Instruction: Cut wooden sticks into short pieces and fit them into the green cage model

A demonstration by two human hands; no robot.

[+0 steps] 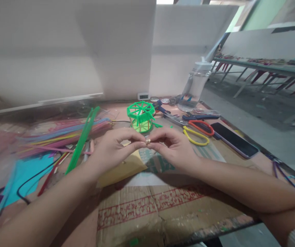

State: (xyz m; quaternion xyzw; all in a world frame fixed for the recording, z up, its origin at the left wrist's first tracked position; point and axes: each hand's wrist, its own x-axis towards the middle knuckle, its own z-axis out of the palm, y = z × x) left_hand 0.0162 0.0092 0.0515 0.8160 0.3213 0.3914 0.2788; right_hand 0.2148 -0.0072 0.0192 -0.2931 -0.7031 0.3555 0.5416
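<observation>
Between the fingertips of both hands sits a tiny cream-coloured piece (148, 141), too small to tell its kind. My left hand (120, 144) pinches it from the left, thumb below and index finger above. From the other side my right hand (171, 144) pinches it the same way. Just behind the hands stands a small green wheel-shaped model (141, 115), with a spoked top, thin upright posts and a pale green base. Under the hands lie a yellow paper sheet (124, 168) and a clear plastic sheet with teal print (160, 161).
Scissors (196, 135) with red and yellow handles, a phone (235, 140) and a water bottle (195, 85) stand or lie at right. Green strips (82, 140), coloured sticks and blue paper (31, 171) crowd the left. Cardboard (147, 209) covers the table's front. A white panel rises behind.
</observation>
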